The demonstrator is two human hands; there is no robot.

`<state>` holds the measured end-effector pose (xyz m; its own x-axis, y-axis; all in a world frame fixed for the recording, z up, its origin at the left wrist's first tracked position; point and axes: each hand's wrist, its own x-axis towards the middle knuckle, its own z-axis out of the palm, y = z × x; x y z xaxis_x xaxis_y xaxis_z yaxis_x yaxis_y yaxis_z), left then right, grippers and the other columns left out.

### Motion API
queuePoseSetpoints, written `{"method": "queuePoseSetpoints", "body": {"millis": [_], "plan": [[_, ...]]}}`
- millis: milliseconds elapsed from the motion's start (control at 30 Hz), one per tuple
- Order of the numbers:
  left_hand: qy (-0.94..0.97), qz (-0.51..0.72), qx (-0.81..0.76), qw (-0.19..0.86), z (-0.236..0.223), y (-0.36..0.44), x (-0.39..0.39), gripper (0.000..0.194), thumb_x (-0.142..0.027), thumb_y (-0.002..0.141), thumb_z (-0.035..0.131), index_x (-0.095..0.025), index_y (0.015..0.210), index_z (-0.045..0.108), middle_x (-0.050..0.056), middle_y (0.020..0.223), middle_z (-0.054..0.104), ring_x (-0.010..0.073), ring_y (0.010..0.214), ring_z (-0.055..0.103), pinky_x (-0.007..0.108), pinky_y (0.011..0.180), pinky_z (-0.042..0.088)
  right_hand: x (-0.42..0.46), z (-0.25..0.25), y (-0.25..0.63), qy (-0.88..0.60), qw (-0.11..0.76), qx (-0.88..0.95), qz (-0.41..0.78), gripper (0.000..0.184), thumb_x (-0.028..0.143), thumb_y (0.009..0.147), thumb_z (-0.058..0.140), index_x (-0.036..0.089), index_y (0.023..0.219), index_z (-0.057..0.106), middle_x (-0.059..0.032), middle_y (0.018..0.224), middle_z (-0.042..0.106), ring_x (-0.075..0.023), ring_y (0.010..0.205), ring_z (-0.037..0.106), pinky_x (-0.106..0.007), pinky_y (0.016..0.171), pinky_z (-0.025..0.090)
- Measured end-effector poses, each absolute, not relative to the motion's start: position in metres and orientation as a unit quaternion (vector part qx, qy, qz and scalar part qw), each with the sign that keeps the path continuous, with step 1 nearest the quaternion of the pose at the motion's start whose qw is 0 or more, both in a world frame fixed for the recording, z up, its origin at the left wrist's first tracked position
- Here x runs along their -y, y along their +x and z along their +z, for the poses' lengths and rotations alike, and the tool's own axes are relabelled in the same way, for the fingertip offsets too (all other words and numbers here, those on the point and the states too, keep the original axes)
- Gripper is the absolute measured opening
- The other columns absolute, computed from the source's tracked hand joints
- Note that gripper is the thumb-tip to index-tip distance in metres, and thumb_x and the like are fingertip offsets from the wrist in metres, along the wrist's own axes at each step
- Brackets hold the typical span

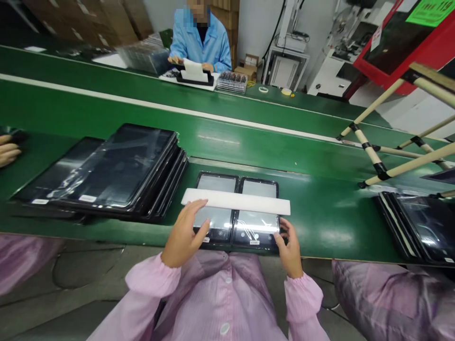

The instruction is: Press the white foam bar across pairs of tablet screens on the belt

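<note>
Two black-framed tablets lie side by side on the green bench before me: the left tablet (215,220) and the right tablet (256,225), both with grey screens and a small white label at the near edge. A long white foam strip (236,200) lies across both. My left hand (185,234) is at the left tablet's outer edge, thumb and fingers apart, fingertips by the strip's left end. With its thumb over the right tablet's outer edge and its fingers curled at the side, my right hand (290,248) grips that tablet.
Stacked large black tablets (124,166) stand to the left, with another person's hand (7,150) beyond. More tablets (424,225) lie at the right below a tube frame (369,147). Across the green conveyor a person in blue (202,40) handles a dark device with a white piece.
</note>
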<state>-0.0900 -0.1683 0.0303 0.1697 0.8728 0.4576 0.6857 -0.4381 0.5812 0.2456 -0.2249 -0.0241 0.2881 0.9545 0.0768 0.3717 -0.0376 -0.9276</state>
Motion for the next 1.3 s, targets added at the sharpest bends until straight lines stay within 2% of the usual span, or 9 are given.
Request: {"method": "queuePoseSetpoints", "body": {"millis": [200, 333, 467, 667, 833, 1000, 1067, 1167, 1300], "plan": [[0.823, 0.211, -0.511, 0.129, 0.029, -0.096, 0.107, 0.063, -0.044, 0.104, 0.047, -0.013, 0.158, 0.040, 0.019, 0.162, 0.049, 0.0379, 0.157, 0.035, 0.067, 0.129, 0.023, 0.225, -0.037, 0.249, -0.647, 0.490, 0.498, 0.307, 0.048, 0.050, 0.103, 0.055, 0.021, 0.141, 0.059, -0.0145, 0.137, 0.065, -0.0286, 0.120, 0.063, -0.044, 0.099, 0.049], [0.845, 0.163, -0.489, 0.141, 0.022, -0.105, 0.094, 0.063, -0.049, 0.104, 0.047, -0.013, 0.155, 0.046, 0.018, 0.159, 0.053, 0.0382, 0.154, 0.039, 0.068, 0.128, 0.022, 0.224, -0.039, 0.249, -0.643, 0.494, 0.499, 0.304, 0.047, 0.050, 0.104, 0.055, 0.021, 0.140, 0.059, -0.0141, 0.135, 0.067, -0.0277, 0.119, 0.064, -0.044, 0.100, 0.049], [0.858, 0.183, -0.457, 0.146, 0.026, -0.112, 0.093, 0.062, -0.057, 0.104, 0.046, -0.014, 0.149, 0.054, 0.019, 0.151, 0.060, 0.0360, 0.146, 0.050, 0.066, 0.128, 0.025, 0.224, -0.039, 0.248, -0.650, 0.492, 0.498, 0.296, 0.048, 0.050, 0.103, 0.055, 0.020, 0.139, 0.060, -0.0143, 0.134, 0.067, -0.0277, 0.118, 0.064, -0.044, 0.100, 0.049], [0.852, 0.247, -0.440, 0.140, 0.040, -0.118, 0.107, 0.065, -0.064, 0.102, 0.050, -0.019, 0.149, 0.054, 0.016, 0.146, 0.063, 0.0315, 0.135, 0.060, 0.059, 0.127, 0.033, 0.223, -0.040, 0.248, -0.647, 0.494, 0.503, 0.292, 0.046, 0.049, 0.102, 0.056, 0.020, 0.138, 0.061, -0.0141, 0.133, 0.068, -0.0278, 0.119, 0.064, -0.043, 0.098, 0.049], [0.771, 0.326, -0.519, 0.173, 0.046, -0.130, 0.136, 0.065, -0.060, 0.099, 0.059, -0.020, 0.150, 0.055, 0.015, 0.146, 0.061, 0.0331, 0.134, 0.059, 0.050, 0.119, 0.046, 0.223, -0.036, 0.246, -0.651, 0.494, 0.500, 0.286, 0.045, 0.049, 0.103, 0.056, 0.021, 0.137, 0.062, -0.0137, 0.133, 0.068, -0.0276, 0.119, 0.064, -0.042, 0.095, 0.050], [0.639, 0.378, -0.624, 0.243, 0.038, -0.144, 0.167, 0.076, -0.060, 0.093, 0.061, -0.017, 0.155, 0.048, 0.014, 0.135, 0.060, 0.0306, 0.122, 0.065, 0.044, 0.106, 0.054, 0.225, -0.032, 0.245, -0.656, 0.480, 0.503, 0.295, 0.047, 0.050, 0.103, 0.056, 0.021, 0.139, 0.061, -0.0137, 0.135, 0.067, -0.0272, 0.115, 0.064, -0.040, 0.091, 0.051], [0.604, 0.377, -0.658, 0.245, 0.035, -0.146, 0.177, 0.075, -0.062, 0.089, 0.062, -0.017, 0.149, 0.053, 0.014, 0.132, 0.060, 0.0307, 0.122, 0.064, 0.044, 0.108, 0.053, 0.225, -0.032, 0.246, -0.656, 0.476, 0.504, 0.299, 0.047, 0.050, 0.103, 0.057, 0.021, 0.140, 0.060, -0.0142, 0.136, 0.066, -0.0273, 0.115, 0.064, -0.040, 0.090, 0.051], [0.584, 0.341, -0.695, 0.245, 0.034, -0.150, 0.188, 0.067, -0.067, 0.081, 0.062, -0.016, 0.125, 0.064, 0.014, 0.123, 0.065, 0.0338, 0.118, 0.066, 0.048, 0.110, 0.051, 0.223, -0.032, 0.246, -0.654, 0.478, 0.505, 0.297, 0.047, 0.049, 0.101, 0.059, 0.020, 0.139, 0.061, -0.0143, 0.134, 0.067, -0.0277, 0.115, 0.064, -0.039, 0.090, 0.051], [0.538, 0.266, -0.743, 0.296, 0.027, -0.153, 0.193, 0.059, -0.071, 0.078, 0.056, -0.021, 0.108, 0.064, 0.010, 0.100, 0.076, 0.0345, 0.092, 0.075, 0.050, 0.087, 0.062, 0.223, -0.027, 0.241, -0.647, 0.496, 0.507, 0.281, 0.042, 0.044, 0.100, 0.058, 0.020, 0.134, 0.063, -0.0135, 0.130, 0.069, -0.0273, 0.115, 0.065, -0.038, 0.090, 0.052]]}}
